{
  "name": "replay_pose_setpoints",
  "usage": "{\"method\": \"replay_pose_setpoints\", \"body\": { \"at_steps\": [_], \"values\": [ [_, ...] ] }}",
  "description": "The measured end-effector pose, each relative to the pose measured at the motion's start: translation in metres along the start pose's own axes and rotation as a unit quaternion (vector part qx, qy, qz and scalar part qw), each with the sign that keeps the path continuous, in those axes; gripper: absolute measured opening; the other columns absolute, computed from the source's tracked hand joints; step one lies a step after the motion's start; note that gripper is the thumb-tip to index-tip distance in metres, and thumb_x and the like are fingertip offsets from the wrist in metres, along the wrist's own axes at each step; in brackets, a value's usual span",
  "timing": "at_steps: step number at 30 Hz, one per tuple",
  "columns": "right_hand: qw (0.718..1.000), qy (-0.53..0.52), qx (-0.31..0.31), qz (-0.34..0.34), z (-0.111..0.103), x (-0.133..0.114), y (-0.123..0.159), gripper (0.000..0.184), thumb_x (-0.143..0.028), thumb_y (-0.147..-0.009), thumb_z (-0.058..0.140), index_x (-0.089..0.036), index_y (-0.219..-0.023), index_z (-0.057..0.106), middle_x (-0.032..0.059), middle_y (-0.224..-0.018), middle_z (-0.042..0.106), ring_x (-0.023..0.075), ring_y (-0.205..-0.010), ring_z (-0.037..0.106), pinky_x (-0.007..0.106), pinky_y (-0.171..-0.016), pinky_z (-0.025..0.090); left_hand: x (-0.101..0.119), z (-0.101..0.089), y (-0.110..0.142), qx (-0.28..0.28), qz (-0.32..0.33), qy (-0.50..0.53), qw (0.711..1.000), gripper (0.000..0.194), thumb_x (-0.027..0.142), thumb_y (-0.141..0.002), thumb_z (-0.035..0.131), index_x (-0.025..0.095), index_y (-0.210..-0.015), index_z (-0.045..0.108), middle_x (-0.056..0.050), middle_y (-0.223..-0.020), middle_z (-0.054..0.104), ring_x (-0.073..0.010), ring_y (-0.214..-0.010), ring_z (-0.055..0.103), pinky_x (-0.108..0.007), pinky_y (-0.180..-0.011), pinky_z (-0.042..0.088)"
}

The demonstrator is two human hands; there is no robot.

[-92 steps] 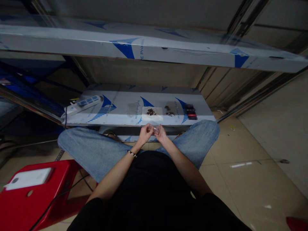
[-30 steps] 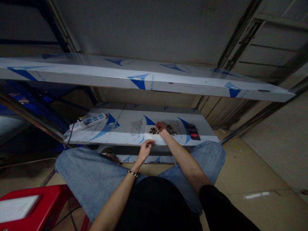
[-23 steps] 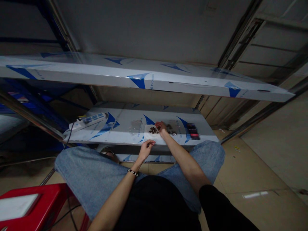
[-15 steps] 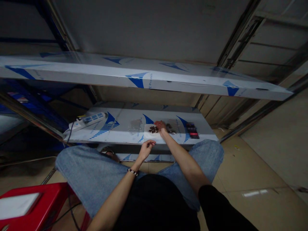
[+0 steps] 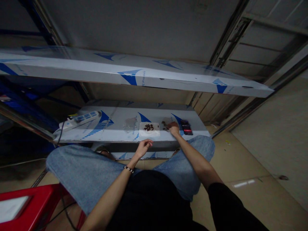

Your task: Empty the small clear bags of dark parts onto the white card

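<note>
A small white sheet (image 5: 154,132) lies near the front edge of the lower shelf, with a heap of dark brown pieces (image 5: 148,127) on it. To its right is a clear plastic bag (image 5: 165,123), with small dark bits beside my fingers. My right hand (image 5: 174,129) is at this bag, its fingers bent down and pressed together; what they hold is hidden. My left hand (image 5: 144,147) hovers just in front of the shelf edge below the sheet, fingers loosely apart and holding nothing. Another clear plastic bag (image 5: 130,124) lies left of the sheet.
A blurred-out dark and red item (image 5: 186,127) lies at the shelf's right end. A white power strip (image 5: 80,119) with a cable is at its left. An upper shelf (image 5: 154,80) crosses above my hands. A red stool (image 5: 36,202) stands at lower left.
My right hand has moved right, from the dark pieces on the white sheet to the clear bag. My left hand stays near the shelf edge. The whole view has shifted slightly.
</note>
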State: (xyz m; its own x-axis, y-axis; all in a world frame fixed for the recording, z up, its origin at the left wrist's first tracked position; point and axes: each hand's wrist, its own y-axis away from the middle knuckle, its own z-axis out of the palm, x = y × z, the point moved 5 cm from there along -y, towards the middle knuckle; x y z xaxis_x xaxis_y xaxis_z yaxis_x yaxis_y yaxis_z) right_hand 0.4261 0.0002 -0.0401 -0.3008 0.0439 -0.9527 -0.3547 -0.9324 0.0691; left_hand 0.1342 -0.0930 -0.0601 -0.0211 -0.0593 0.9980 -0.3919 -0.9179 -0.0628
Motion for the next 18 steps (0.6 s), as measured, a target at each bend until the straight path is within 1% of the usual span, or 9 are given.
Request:
{"method": "replay_pose_setpoints", "body": {
  "at_steps": [3,5,7,9,11,14,16,18],
  "values": [
    [0.998,0.048,0.018,-0.035,-0.008,0.002,0.003,0.029,0.006,-0.066,0.063,-0.021,-0.056,0.059,-0.0029,-0.070,0.062,0.0109,-0.095,0.058,0.017,-0.090,0.046,0.002,0.001,0.003,-0.015,-0.007,0.000,1.000,0.022,0.017,-0.077,0.059,0.015,-0.092,0.075,-0.005,-0.076,0.070,-0.0164,-0.069,0.060,-0.030,-0.073,0.048],
    [0.995,0.080,0.029,-0.056,-0.010,0.000,0.004,0.027,0.004,-0.066,0.063,-0.021,-0.055,0.060,0.0000,-0.078,0.065,0.0138,-0.103,0.057,0.021,-0.095,0.047,0.004,0.000,0.005,-0.020,-0.011,0.003,1.000,0.022,0.017,-0.077,0.059,0.015,-0.092,0.075,-0.005,-0.075,0.070,-0.0158,-0.067,0.060,-0.029,-0.072,0.048],
    [0.985,0.136,0.050,-0.095,-0.013,-0.009,0.005,0.024,0.000,-0.066,0.064,-0.021,-0.056,0.060,0.0040,-0.091,0.068,0.0175,-0.112,0.055,0.028,-0.101,0.047,0.005,-0.003,0.007,-0.019,-0.015,0.006,1.000,0.022,0.016,-0.077,0.058,0.014,-0.092,0.075,-0.005,-0.075,0.070,-0.0152,-0.067,0.060,-0.029,-0.071,0.048],
    [0.969,0.190,0.074,-0.141,-0.014,-0.021,0.008,0.021,-0.002,-0.066,0.066,-0.020,-0.058,0.061,0.0078,-0.104,0.069,0.0210,-0.120,0.052,0.034,-0.105,0.045,0.005,-0.006,0.007,-0.013,-0.021,0.010,1.000,0.023,0.017,-0.077,0.058,0.014,-0.094,0.074,-0.005,-0.077,0.070,-0.0150,-0.067,0.060,-0.027,-0.068,0.047],
    [0.959,0.218,0.076,-0.165,-0.012,-0.030,0.012,0.018,-0.004,-0.066,0.068,-0.020,-0.061,0.063,0.0101,-0.112,0.068,0.0237,-0.125,0.049,0.039,-0.108,0.044,0.003,-0.008,0.006,-0.006,-0.033,0.018,0.999,0.024,0.017,-0.077,0.059,0.014,-0.095,0.074,-0.005,-0.079,0.070,-0.0150,-0.068,0.061,-0.026,-0.065,0.045],
    [0.952,0.237,0.065,-0.181,-0.006,-0.037,0.019,0.016,-0.006,-0.068,0.068,-0.021,-0.066,0.064,0.0102,-0.109,0.068,0.0246,-0.122,0.052,0.040,-0.107,0.045,-0.002,-0.010,0.004,0.003,-0.050,0.036,0.998,0.024,0.018,-0.075,0.060,0.014,-0.095,0.074,-0.006,-0.079,0.071,-0.0149,-0.068,0.062,-0.024,-0.061,0.044],
    [0.948,0.244,0.085,-0.188,-0.005,-0.039,0.022,0.015,-0.008,-0.069,0.068,-0.022,-0.067,0.064,0.0092,-0.101,0.069,0.0236,-0.114,0.057,0.038,-0.103,0.048,-0.004,-0.011,0.004,0.003,-0.058,0.044,0.997,0.024,0.018,-0.075,0.061,0.014,-0.095,0.074,-0.006,-0.079,0.071,-0.0147,-0.067,0.062,-0.024,-0.060,0.043],
    [0.941,0.255,0.118,-0.189,-0.007,-0.040,0.024,0.013,-0.010,-0.071,0.067,-0.022,-0.069,0.063,0.0090,-0.096,0.070,0.0232,-0.108,0.061,0.035,-0.099,0.050,-0.005,-0.011,0.004,-0.001,-0.063,0.046,0.997,0.024,0.019,-0.075,0.062,0.014,-0.095,0.073,-0.006,-0.079,0.071,-0.0145,-0.066,0.062,-0.024,-0.060,0.044]
  ]
}}
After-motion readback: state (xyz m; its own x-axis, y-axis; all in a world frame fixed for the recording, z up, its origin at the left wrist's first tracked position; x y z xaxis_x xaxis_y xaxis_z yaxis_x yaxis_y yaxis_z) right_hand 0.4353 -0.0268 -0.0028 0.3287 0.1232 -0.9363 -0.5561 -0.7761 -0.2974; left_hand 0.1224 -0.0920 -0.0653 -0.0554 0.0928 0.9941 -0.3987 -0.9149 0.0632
